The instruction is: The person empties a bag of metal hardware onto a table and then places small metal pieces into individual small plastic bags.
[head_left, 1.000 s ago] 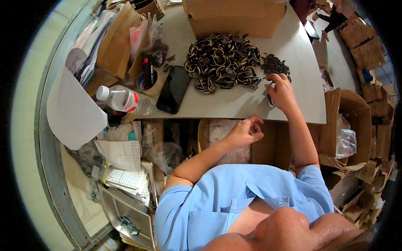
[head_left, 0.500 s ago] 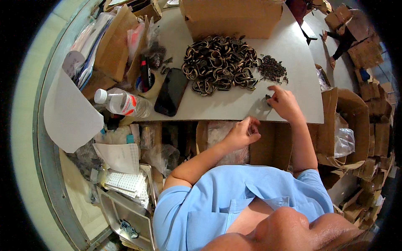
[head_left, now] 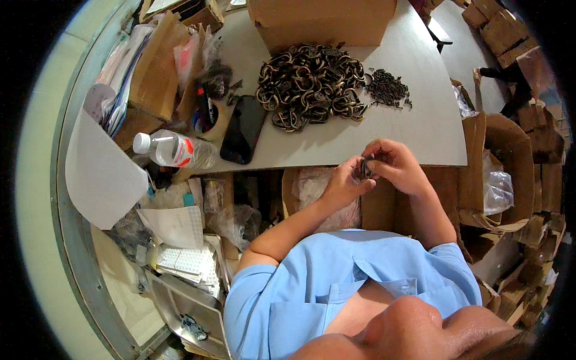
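Observation:
Over the table's front edge my two hands meet, fingers closed together. Between them is a small dark metal fitting (head_left: 363, 170), partly hidden by the fingers, so its exact shape is unclear. My left hand (head_left: 346, 185) cups it from the left, and my right hand (head_left: 397, 169) pinches it from the right. Farther back on the table lies a heap of bronze-coloured D-shaped metal buckles (head_left: 312, 87). Just right of that heap is a small pile of dark screws (head_left: 387, 89).
A black phone (head_left: 243, 130) and a clear plastic bottle (head_left: 177, 149) lie left of the buckles. One cardboard box (head_left: 324, 24) stands behind them; another open box (head_left: 504, 174) is right of the table (head_left: 432, 138). A metal tray (head_left: 198, 318) sits low at left.
My right hand has come off the tabletop toward me and joined my left hand. The dark piece that was at its fingers on the table is gone from there; a dark fitting is between both hands.

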`<action>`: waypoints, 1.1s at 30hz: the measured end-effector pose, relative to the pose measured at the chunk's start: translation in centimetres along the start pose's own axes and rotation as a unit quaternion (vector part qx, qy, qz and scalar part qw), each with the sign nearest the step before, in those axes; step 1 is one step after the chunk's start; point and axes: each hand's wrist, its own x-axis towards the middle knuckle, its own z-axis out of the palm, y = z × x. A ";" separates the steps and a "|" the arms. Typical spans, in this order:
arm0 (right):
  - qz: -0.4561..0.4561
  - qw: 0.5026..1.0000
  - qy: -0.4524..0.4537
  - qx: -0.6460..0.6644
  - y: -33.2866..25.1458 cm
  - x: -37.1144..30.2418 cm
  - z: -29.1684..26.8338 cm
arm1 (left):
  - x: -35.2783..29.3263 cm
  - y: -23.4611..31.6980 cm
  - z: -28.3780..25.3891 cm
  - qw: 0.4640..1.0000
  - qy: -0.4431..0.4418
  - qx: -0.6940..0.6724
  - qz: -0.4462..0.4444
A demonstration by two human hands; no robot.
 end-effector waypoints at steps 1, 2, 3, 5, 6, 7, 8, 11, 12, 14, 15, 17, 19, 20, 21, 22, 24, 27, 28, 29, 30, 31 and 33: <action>0.000 1.000 0.005 0.001 0.1 -0.5 0.2 | 0.3 0.2 0.3 0.995 0.022 -0.099 0.022; 0.038 0.999 0.025 -0.008 0.2 -0.9 0.5 | 0.2 0.4 0.3 0.995 0.017 -0.098 0.021; 0.075 0.996 0.045 -0.017 0.3 -1.2 0.7 | 0.0 0.8 0.3 0.999 0.034 -0.018 0.036; 0.034 0.996 0.087 -0.016 2.0 -1.8 0.9 | -0.1 1.6 0.4 0.996 0.042 0.061 0.053; 0.021 0.994 0.094 -0.044 2.2 -2.1 1.1 | -0.1 1.8 0.5 0.994 0.030 0.079 0.068; 0.009 0.993 0.097 -0.071 2.2 -2.3 1.5 | -0.1 1.8 0.5 0.991 0.023 0.099 0.082; 0.035 0.990 0.095 -0.095 1.1 -2.4 1.8 | -0.2 1.7 0.5 0.991 0.020 0.101 0.083; -0.161 0.912 0.063 -0.371 0.5 -2.8 1.3 | -0.3 1.9 0.7 0.989 0.000 0.135 0.053; -0.154 0.922 0.038 -0.354 0.4 -2.9 1.1 | -0.3 2.4 0.7 0.990 -0.006 0.134 0.051; -0.120 0.940 -0.026 -0.319 0.3 -2.4 -0.7 | -0.5 2.6 0.7 0.990 -0.009 0.135 0.048; -0.084 0.951 -0.094 -0.282 0.5 -1.6 -1.9 | -0.5 2.3 0.5 0.993 -0.021 0.113 0.021; -0.019 0.957 0.079 -0.279 2.5 0.5 -5.7 | -0.3 2.3 0.5 0.995 -0.039 0.092 -0.004; -0.021 0.878 0.304 -0.370 4.2 2.9 -10.1 | -0.1 2.5 0.9 0.996 -0.065 0.067 -0.006; 0.022 0.848 0.357 -0.391 3.7 3.9 -11.4 | 0.1 2.3 1.0 0.995 -0.066 0.068 -0.004; 0.021 0.847 0.360 -0.391 3.8 4.3 -12.0 | 0.2 1.7 1.1 0.995 -0.085 0.060 -0.004; 0.033 0.836 0.371 -0.402 4.1 4.9 -12.3 | 0.2 1.1 1.1 0.994 -0.098 0.054 -0.006; 0.044 0.826 0.382 -0.413 4.4 5.7 -12.6 | 0.3 0.1 1.1 0.993 -0.105 0.048 -0.023; 0.067 0.817 0.383 -0.426 4.6 6.2 -12.5 | 0.2 -0.7 1.3 0.992 -0.112 0.041 -0.049; 0.078 0.808 0.383 -0.441 4.8 6.3 -12.5 | 0.2 -0.7 1.4 0.992 -0.109 0.042 -0.056; 0.090 0.798 0.384 -0.456 4.9 6.2 -12.5 | 0.2 -0.6 1.5 0.991 -0.110 0.042 -0.057; 0.092 0.798 0.385 -0.455 4.9 6.1 -12.5 | 0.4 -0.4 1.6 0.990 -0.111 0.060 -0.060; 0.087 0.792 0.381 -0.469 4.7 6.1 -12.5 | 0.5 -0.3 1.7 0.989 -0.110 0.079 -0.061; 0.085 0.786 0.377 -0.482 4.9 5.7 -12.6 | 0.9 -0.7 2.1 0.987 -0.114 0.081 -0.076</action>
